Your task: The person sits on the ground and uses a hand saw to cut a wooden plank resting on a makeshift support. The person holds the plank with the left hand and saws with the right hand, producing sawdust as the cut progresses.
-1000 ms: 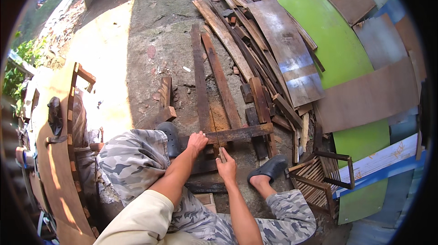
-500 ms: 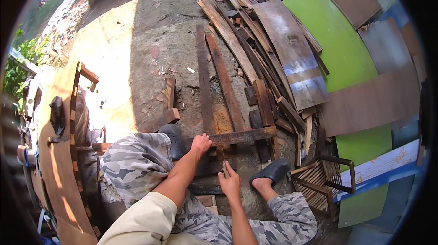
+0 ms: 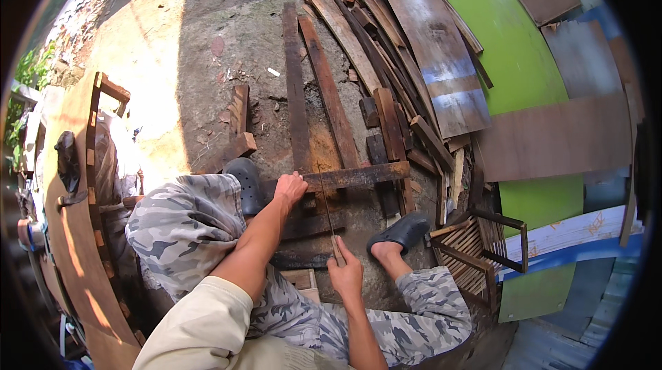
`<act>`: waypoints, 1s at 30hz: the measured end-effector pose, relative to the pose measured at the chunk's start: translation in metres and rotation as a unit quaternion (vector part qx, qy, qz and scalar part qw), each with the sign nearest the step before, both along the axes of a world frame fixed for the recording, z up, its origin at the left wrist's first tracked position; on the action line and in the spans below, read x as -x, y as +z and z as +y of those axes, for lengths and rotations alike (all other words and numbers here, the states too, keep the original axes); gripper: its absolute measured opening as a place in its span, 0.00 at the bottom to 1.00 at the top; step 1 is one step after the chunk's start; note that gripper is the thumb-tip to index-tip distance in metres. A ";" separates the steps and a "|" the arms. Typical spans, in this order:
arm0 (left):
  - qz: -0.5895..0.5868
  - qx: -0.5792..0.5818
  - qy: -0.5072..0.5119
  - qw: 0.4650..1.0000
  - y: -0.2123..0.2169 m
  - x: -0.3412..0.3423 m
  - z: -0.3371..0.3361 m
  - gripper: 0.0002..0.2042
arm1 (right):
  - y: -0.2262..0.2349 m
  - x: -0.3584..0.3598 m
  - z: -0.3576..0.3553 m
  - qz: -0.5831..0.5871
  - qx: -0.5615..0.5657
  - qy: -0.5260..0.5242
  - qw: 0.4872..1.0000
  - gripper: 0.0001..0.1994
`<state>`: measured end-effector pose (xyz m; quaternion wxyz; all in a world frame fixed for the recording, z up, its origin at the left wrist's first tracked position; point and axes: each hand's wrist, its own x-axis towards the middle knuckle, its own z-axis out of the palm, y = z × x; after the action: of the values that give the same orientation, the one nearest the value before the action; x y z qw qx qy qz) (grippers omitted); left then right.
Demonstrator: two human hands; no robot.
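My left hand (image 3: 290,187) presses down on the left end of a dark wooden batten (image 3: 358,176) that lies crosswise over two long planks (image 3: 298,94) on the ground. My right hand (image 3: 344,272) is closed around the handle of a thin hand saw (image 3: 325,203), whose blade runs up to the batten just right of my left hand. I am crouching in camouflage trousers, with one dark clog (image 3: 243,175) by the batten's left end and the other clog (image 3: 399,232) to the right of the saw.
A heap of old boards and offcuts (image 3: 386,60) lies at the back right beside a green panel (image 3: 514,66) and brown sheets (image 3: 558,139). A small slatted wooden frame (image 3: 476,246) stands right of my foot. A curved wooden frame (image 3: 76,218) sits on the left.
My right hand has drawn the saw back toward me. My left hand stays on the batten, which has not shifted.
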<state>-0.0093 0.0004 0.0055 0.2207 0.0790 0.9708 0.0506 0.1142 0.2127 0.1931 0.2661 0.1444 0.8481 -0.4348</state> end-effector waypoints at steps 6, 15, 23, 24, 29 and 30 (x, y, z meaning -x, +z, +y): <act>0.019 -0.001 0.018 1.000 -0.005 0.000 0.004 0.15 | -0.082 0.067 -0.017 0.075 0.054 -0.009 0.996 0.28; 0.003 -0.011 0.010 1.000 -0.006 -0.006 0.005 0.13 | 0.012 -0.027 0.013 0.059 -0.003 0.007 0.998 0.29; -0.013 0.004 0.004 1.000 -0.002 0.000 0.003 0.15 | -0.099 0.061 -0.031 0.067 0.051 -0.039 0.996 0.30; -0.004 0.008 0.008 1.000 -0.002 -0.001 0.003 0.15 | -0.103 0.066 -0.031 0.078 0.047 -0.028 0.995 0.30; 0.012 0.020 0.017 1.000 -0.004 -0.007 -0.001 0.15 | -0.076 0.020 -0.011 0.101 0.045 -0.002 0.994 0.30; 0.000 0.017 0.018 1.000 -0.005 -0.007 -0.002 0.16 | -0.052 0.003 -0.004 0.094 0.036 -0.005 0.995 0.30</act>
<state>-0.0023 -0.0018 0.0003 0.2211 0.0577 0.9728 0.0380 0.1108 0.2091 0.1415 0.1881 0.0969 0.8524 -0.4782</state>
